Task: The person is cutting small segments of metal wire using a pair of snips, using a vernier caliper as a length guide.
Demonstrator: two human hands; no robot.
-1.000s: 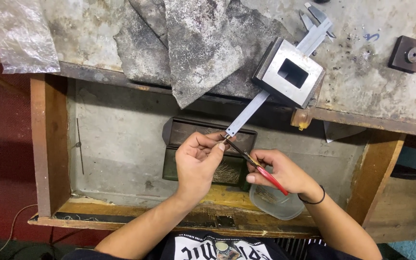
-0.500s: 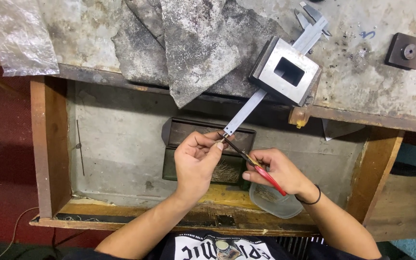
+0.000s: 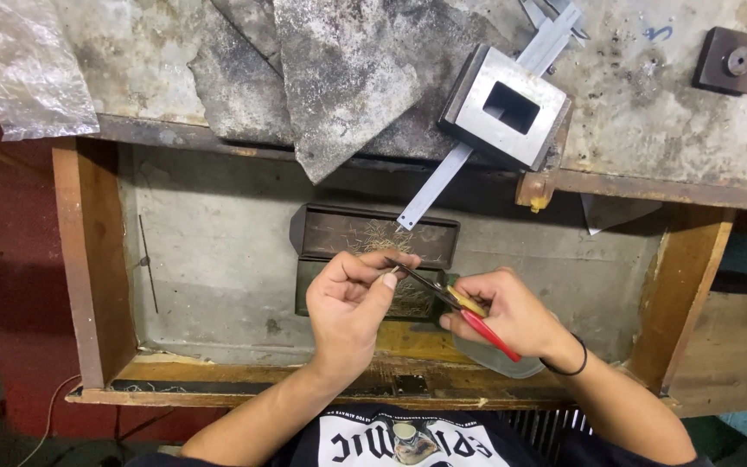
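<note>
My left hand [image 3: 349, 303] pinches a tiny pale piece [image 3: 388, 277] between thumb and fingertips, over an open wooden drawer [image 3: 88, 259]. My right hand [image 3: 507, 311] grips small pliers [image 3: 447, 298] with red and yellow handles. The dark jaws of the pliers reach left and meet the tiny piece at my left fingertips. Both hands hover above two dark trays [image 3: 373, 238] holding fine golden scraps.
On the worn bench top sit a square steel block with a rectangular hole [image 3: 505, 105], a steel ruler [image 3: 443, 177] under it, grey crumpled sheets [image 3: 339, 78], a clear plastic bag [image 3: 28, 69] and a dark small block [image 3: 731, 60]. A clear plastic container [image 3: 499, 359] lies under my right wrist.
Both hands keep the same grip and stay almost still. The view has shifted slightly; the pliers stay at the left fingertips.
</note>
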